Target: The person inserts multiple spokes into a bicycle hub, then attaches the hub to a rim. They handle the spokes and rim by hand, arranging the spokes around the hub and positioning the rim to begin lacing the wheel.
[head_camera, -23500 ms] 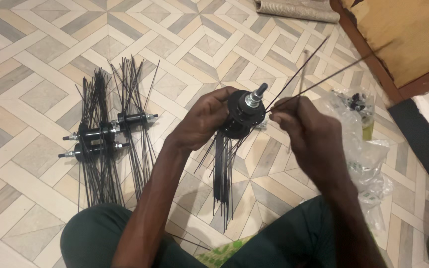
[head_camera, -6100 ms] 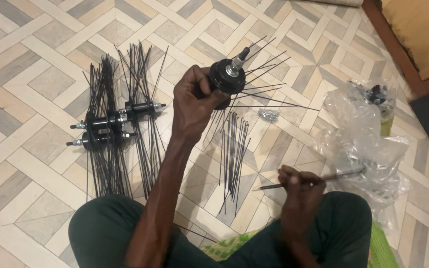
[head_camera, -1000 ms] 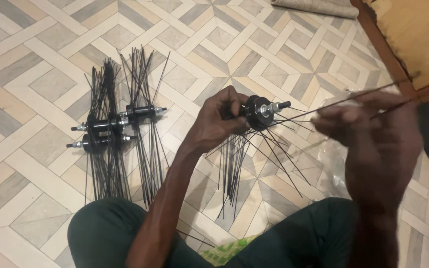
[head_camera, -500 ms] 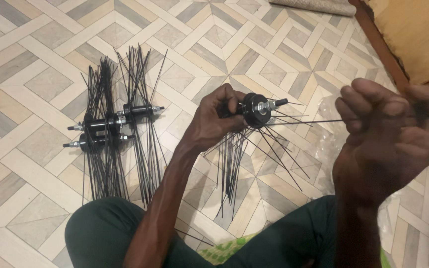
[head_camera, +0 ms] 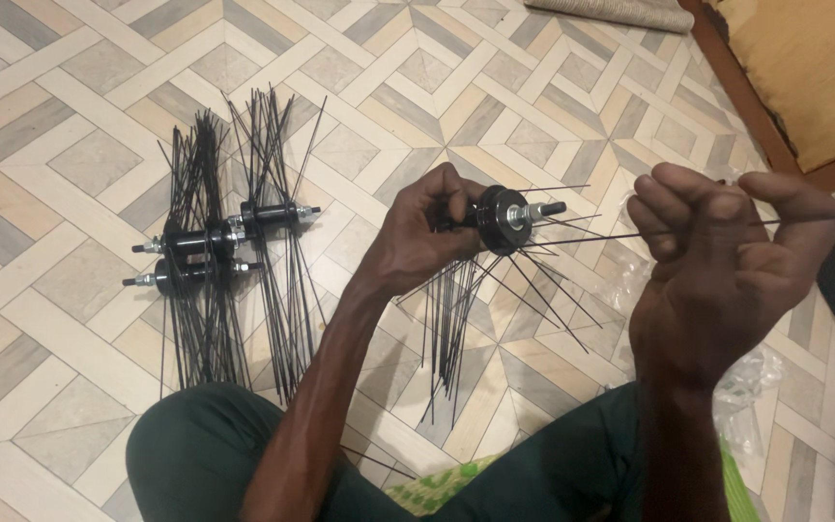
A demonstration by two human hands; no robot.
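Note:
My left hand (head_camera: 419,238) grips a black wheel hub (head_camera: 506,218) held above the floor, its silver axle end pointing right. Several thin black spokes fan out and down from the hub's flange. My right hand (head_camera: 717,271) is raised at the right, fingers pinched on one long black spoke (head_camera: 591,235) that runs level from the hub through my fingers and past them to the right edge. A loose bundle of spokes (head_camera: 448,329) lies on the tiles under the hub.
Three more black hubs with spokes (head_camera: 215,253) lie side by side on the patterned tile floor at the left. A clear plastic bag (head_camera: 754,377) sits at the right behind my hand. My legs in dark green trousers (head_camera: 195,459) fill the bottom. A wooden frame (head_camera: 741,92) stands upper right.
My right hand has drawn nearer the hub and lower, sliding the single spoke leftward toward the flange. The left hand has kept the hub nearly still.

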